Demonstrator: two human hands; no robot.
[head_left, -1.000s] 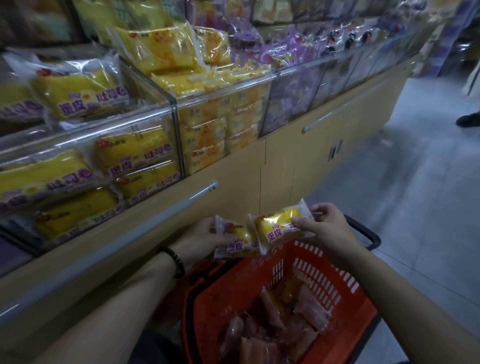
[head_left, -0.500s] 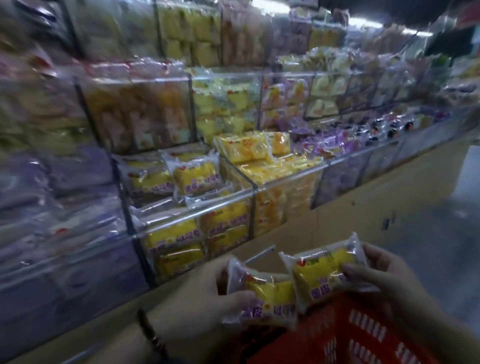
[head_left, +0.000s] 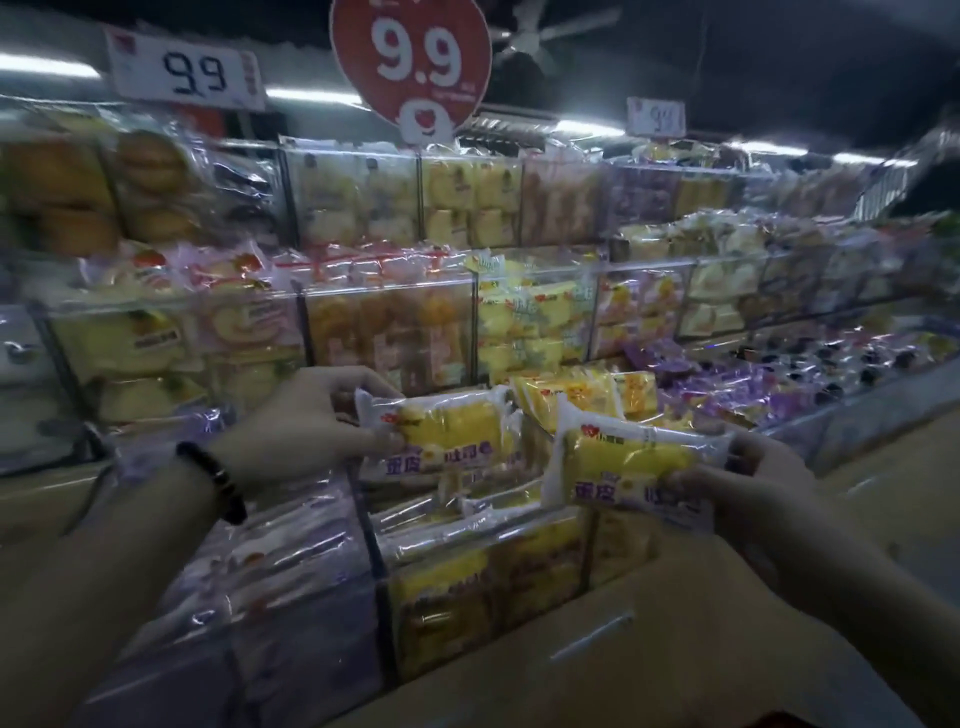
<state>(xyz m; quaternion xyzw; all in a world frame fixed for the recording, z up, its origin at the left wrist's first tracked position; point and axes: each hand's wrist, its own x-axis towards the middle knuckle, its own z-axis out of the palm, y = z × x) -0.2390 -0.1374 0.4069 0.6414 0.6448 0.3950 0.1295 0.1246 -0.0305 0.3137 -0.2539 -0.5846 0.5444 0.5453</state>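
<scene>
I hold two yellow packaged cakes in clear wrappers with purple lettering. My left hand (head_left: 306, 421) grips one yellow cake packet (head_left: 447, 436) by its left end, above the clear bin of the same cakes (head_left: 467, 587). My right hand (head_left: 748, 483) pinches the right end of the other yellow cake packet (head_left: 623, 462), a little lower and to the right. A black bead bracelet (head_left: 218, 480) sits on my left wrist. Both packets are level and apart from each other.
Tiered clear bins of wrapped cakes and breads fill the display (head_left: 395, 312). Purple packets (head_left: 727, 384) lie in the bins to the right. Price signs reading 9.9 (head_left: 415, 57) hang above. A wooden counter front with a metal handle (head_left: 592, 634) runs below.
My view has swung up from the red basket to the shelves. Both hands have risen with their packets from over the basket to over the front cake bin. The basket is out of view.
</scene>
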